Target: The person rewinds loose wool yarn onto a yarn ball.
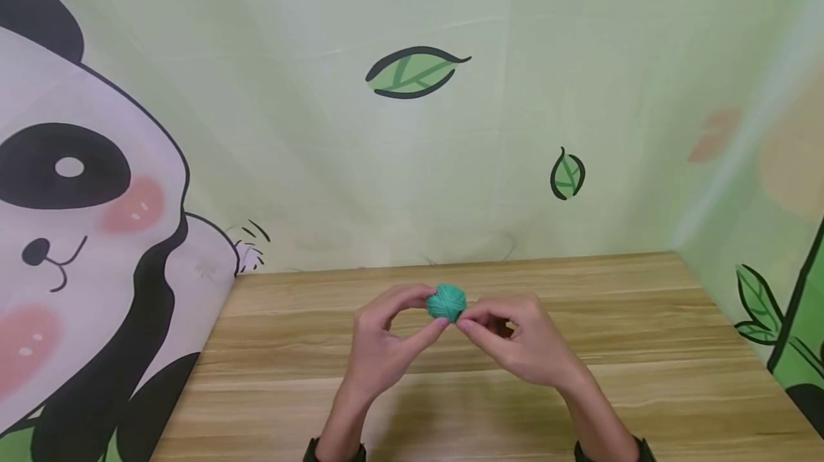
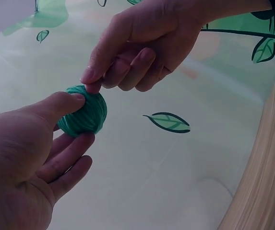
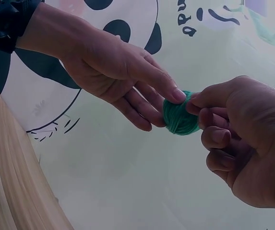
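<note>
A small teal ball of yarn (image 1: 446, 302) is held up above the wooden table. My left hand (image 1: 386, 337) grips it between thumb and fingers; in the left wrist view the thumb presses one face of the yarn ball (image 2: 87, 115) and the fingers support the other. At the ball's right side is my right hand (image 1: 524, 337), its thumb and forefinger pinched together against the yarn. The right wrist view shows the other fingers of the right hand (image 3: 252, 139) curled in. Any strand between the pinching fingertips is too small to make out.
The wood-grain table (image 1: 290, 405) spreads beneath both hands. Behind it hangs a pale green backdrop (image 1: 309, 126) with printed leaves, and a large printed panda (image 1: 96, 247) fills the left side.
</note>
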The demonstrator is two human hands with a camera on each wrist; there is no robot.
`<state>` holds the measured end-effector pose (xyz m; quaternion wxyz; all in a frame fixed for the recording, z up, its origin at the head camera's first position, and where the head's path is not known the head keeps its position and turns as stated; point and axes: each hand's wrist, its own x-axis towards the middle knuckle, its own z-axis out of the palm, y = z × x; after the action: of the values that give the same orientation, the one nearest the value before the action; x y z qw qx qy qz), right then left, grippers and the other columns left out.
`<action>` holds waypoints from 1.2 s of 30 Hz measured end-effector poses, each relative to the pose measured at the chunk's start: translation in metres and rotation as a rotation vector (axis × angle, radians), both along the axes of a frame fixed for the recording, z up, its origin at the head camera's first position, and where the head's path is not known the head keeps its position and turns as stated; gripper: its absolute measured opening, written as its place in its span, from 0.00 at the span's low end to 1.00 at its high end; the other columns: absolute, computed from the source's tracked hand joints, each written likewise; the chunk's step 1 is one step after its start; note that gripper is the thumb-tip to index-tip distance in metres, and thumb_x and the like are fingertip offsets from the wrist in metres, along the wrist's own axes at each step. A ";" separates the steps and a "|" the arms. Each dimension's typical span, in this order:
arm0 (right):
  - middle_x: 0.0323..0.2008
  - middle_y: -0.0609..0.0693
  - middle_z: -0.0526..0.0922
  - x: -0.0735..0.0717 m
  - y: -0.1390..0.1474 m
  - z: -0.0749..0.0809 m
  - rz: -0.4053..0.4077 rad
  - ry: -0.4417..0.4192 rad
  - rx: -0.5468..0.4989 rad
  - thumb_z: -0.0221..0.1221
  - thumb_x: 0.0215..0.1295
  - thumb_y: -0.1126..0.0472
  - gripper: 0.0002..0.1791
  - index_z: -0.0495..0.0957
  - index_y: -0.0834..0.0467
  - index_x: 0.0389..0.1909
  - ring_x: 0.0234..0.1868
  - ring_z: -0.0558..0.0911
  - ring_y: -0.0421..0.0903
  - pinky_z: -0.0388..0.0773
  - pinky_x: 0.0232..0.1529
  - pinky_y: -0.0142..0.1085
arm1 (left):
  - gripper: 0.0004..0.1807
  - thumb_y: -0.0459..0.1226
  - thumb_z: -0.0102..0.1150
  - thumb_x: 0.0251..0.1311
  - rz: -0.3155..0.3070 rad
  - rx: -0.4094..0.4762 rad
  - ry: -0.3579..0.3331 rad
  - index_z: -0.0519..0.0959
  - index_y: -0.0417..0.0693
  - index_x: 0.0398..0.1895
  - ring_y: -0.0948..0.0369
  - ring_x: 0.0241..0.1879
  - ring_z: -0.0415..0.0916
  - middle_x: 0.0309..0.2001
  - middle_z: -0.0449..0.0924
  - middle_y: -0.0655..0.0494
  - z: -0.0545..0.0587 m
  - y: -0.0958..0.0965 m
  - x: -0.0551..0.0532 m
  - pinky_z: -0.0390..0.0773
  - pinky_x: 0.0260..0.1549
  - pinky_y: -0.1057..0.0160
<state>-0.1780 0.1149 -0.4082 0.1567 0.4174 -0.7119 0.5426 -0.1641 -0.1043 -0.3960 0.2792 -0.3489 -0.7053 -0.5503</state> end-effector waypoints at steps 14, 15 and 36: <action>0.33 0.49 0.83 0.002 0.000 -0.001 -0.121 -0.152 0.020 0.72 0.62 0.66 0.15 0.83 0.59 0.49 0.29 0.82 0.44 0.87 0.27 0.32 | 0.19 0.22 0.75 0.50 -0.069 -0.035 -0.147 0.83 0.30 0.48 0.55 0.40 0.86 0.44 0.87 0.40 -0.012 -0.003 -0.001 0.89 0.42 0.47; 0.36 0.50 0.84 0.002 0.001 -0.003 -0.111 -0.172 0.029 0.72 0.63 0.65 0.16 0.83 0.59 0.51 0.31 0.83 0.45 0.88 0.30 0.34 | 0.19 0.23 0.75 0.51 -0.080 -0.045 -0.169 0.84 0.31 0.48 0.55 0.40 0.86 0.45 0.88 0.41 -0.016 -0.004 -0.003 0.88 0.44 0.47; 0.47 0.54 0.84 -0.014 0.020 -0.105 -0.008 -0.443 0.328 0.69 0.65 0.67 0.17 0.78 0.63 0.52 0.44 0.86 0.45 0.88 0.46 0.35 | 0.18 0.30 0.79 0.50 -0.168 -0.348 -0.471 0.84 0.43 0.44 0.61 0.44 0.85 0.45 0.87 0.55 -0.128 -0.007 -0.036 0.88 0.48 0.58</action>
<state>-0.1918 0.1352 -0.5135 -0.0704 0.3053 -0.8089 0.4975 -0.1999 -0.1117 -0.5244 -0.0026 -0.3114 -0.8030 -0.5082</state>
